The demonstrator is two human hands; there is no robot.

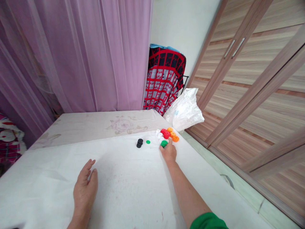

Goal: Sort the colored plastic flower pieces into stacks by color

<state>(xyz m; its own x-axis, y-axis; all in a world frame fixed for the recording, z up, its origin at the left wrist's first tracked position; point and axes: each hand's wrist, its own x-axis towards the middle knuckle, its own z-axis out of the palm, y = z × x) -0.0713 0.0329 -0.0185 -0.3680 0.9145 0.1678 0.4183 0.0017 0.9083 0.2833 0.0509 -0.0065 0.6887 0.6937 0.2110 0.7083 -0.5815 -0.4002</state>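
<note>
My right hand [169,152] reaches to the far right of the white cloth, its thumb and fingers closed around a green flower-shaped disc [164,143]. Close beyond its fingers lie red discs [165,133], orange discs [175,138] and white discs [158,134], bunched together. A single small green disc [148,142] lies flat to the left of that hand. Further left, several black discs [139,143] are piled in a leaning stack. Over the left part of the cloth is my left hand [85,184], holding nothing, with thumb and fingers apart.
The white cloth [124,190] covers the near part of the table, and a floral cover [78,125] shows behind it. A white plastic bag [187,109] stands by the far right corner. Purple curtains [95,57] hang behind; a wooden wardrobe [238,82] is at right.
</note>
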